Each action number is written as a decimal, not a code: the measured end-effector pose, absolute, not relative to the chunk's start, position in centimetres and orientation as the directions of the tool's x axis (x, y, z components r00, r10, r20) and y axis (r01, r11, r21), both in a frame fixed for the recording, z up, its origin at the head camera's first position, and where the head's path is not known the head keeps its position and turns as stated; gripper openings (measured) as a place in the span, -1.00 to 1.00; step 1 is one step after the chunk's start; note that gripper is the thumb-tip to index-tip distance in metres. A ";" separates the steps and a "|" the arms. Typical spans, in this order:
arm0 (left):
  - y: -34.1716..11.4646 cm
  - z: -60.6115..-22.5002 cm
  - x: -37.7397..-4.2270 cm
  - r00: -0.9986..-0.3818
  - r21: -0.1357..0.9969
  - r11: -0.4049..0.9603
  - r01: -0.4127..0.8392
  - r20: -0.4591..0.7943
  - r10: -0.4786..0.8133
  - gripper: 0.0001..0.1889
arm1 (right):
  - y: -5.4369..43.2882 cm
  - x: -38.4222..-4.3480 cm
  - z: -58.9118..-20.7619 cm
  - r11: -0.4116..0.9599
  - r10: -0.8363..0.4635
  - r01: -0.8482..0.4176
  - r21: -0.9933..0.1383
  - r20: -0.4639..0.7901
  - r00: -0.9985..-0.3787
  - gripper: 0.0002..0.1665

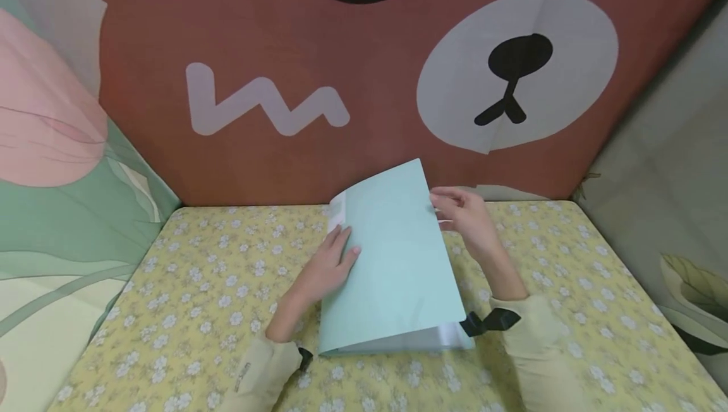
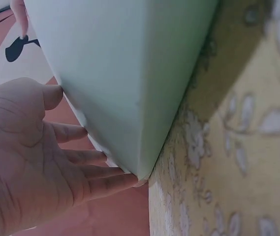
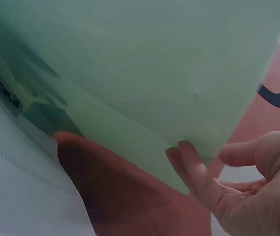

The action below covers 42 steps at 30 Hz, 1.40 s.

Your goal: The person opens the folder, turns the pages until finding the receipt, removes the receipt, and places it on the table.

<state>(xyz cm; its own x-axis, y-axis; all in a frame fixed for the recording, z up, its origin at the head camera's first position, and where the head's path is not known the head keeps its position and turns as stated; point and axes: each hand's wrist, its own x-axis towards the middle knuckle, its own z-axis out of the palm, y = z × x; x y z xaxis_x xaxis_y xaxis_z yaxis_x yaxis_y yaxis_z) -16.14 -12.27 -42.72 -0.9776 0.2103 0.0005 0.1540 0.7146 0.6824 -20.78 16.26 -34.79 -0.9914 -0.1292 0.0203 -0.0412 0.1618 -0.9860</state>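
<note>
A mint-green folder (image 1: pixel 392 254) lies on the table with its front cover tilted up along the right side. At the cover's upper right edge my right hand (image 1: pixel 466 216) pinches it, the thumb outside and the fingers (image 3: pixel 191 164) against its inner face. Flat along the spine side, my left hand (image 1: pixel 327 266) touches the cover with fairly straight fingers (image 2: pixel 110 183). A whitish label (image 1: pixel 337 211) shows at the spine's top. Under the raised cover, a pale inner sheet (image 1: pixel 421 338) is partly visible, and the right wrist view shows a dark fitting (image 3: pixel 2 86) near the spine.
A yellow flowered cloth (image 1: pixel 216 298) covers the table. Behind its far edge stands a reddish-brown fabric wall (image 1: pixel 273 165) with a cartoon face. Printed fabric panels stand to the left (image 1: pixel 51 222) and right (image 1: pixel 671 178). Dark straps (image 1: pixel 491 321) sit at both wrists.
</note>
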 end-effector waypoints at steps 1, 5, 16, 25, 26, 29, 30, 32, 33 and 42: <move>-12.2 -42.9 -16.1 -0.977 0.680 0.717 0.154 -0.003 0.213 -0.33 | 16.1 -20.8 -34.9 0.162 -0.125 -0.035 -0.986 0.014 -0.992 -0.44; -12.0 -42.8 -15.9 -0.976 0.675 0.722 0.155 -0.007 0.215 -0.33 | 15.4 -20.9 -34.9 0.157 -0.111 -0.026 -0.987 0.008 -0.994 -0.50; -11.7 -41.4 -15.0 -0.984 0.738 0.662 0.131 0.013 0.180 -0.35 | 11.8 -20.3 -33.5 -0.053 -0.147 -0.002 -0.999 0.009 -0.989 -0.51; -11.4 -40.5 -14.5 -0.986 0.773 0.620 0.139 0.047 0.162 -0.33 | 9.2 -19.6 -34.0 -0.240 -0.175 0.038 -0.970 0.004 -0.985 -0.48; -11.3 -40.3 -14.5 -0.986 0.779 0.611 0.138 0.049 0.159 -0.33 | 8.9 -19.5 -34.1 -0.247 -0.182 0.036 -0.968 0.009 -0.983 -0.48; -11.1 -39.3 -14.2 -0.988 0.816 0.563 0.128 0.057 0.142 -0.33 | 8.0 -19.2 -34.3 -0.271 -0.219 0.020 -0.962 0.041 -0.975 -0.53; -11.0 -38.9 -14.0 -0.989 0.830 0.543 0.127 0.061 0.137 -0.33 | 7.7 -19.1 -34.4 -0.270 -0.237 0.013 -0.963 0.053 -0.970 -0.54; -10.9 -37.8 -13.6 -0.990 0.857 0.501 0.122 0.069 0.123 -0.33 | 7.2 -18.9 -34.6 -0.255 -0.278 -0.009 -0.967 0.082 -0.957 -0.53; -10.9 -37.3 -13.4 -0.990 0.872 0.475 0.121 0.072 0.120 -0.33 | 6.9 -18.8 -34.7 -0.242 -0.298 -0.020 -0.970 0.094 -0.950 -0.52; -11.7 -32.1 -11.4 -0.994 0.917 0.387 0.094 0.064 0.090 -0.27 | 5.1 -17.6 -35.6 -0.111 -0.482 -0.116 -0.987 0.156 -0.862 -0.39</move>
